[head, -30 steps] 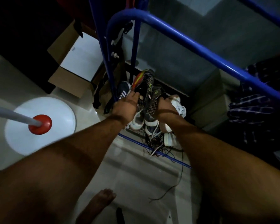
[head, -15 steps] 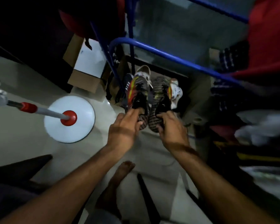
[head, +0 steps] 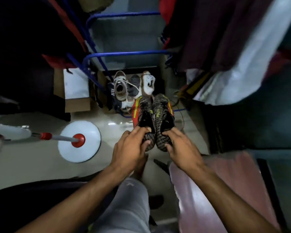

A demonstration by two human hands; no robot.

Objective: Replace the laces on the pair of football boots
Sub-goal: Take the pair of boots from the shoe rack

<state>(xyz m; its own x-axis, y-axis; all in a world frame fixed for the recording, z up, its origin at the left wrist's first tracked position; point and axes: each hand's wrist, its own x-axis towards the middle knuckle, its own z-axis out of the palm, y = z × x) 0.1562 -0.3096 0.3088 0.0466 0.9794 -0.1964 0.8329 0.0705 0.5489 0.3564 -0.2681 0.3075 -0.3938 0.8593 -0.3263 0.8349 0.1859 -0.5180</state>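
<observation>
Two black knitted football boots with red and yellow sides hang side by side above the pale floor, toes pointing away from me. My left hand [head: 131,148] grips the heel of the left boot [head: 142,113]. My right hand [head: 180,148] grips the heel of the right boot [head: 163,111]. No laces show on either boot from this angle.
Beyond the boots several white and grey trainers [head: 124,88] lie under a blue metal rack [head: 124,53]. A cardboard box [head: 75,96] stands to their left. A fan's white round base [head: 79,140] with a red collar sits on the floor at left. Clothes hang at right.
Both hands have lifted the boots off the shoe pile and drawn them back toward me. The view has risen and tilted, so the trainers now lie farther off.
</observation>
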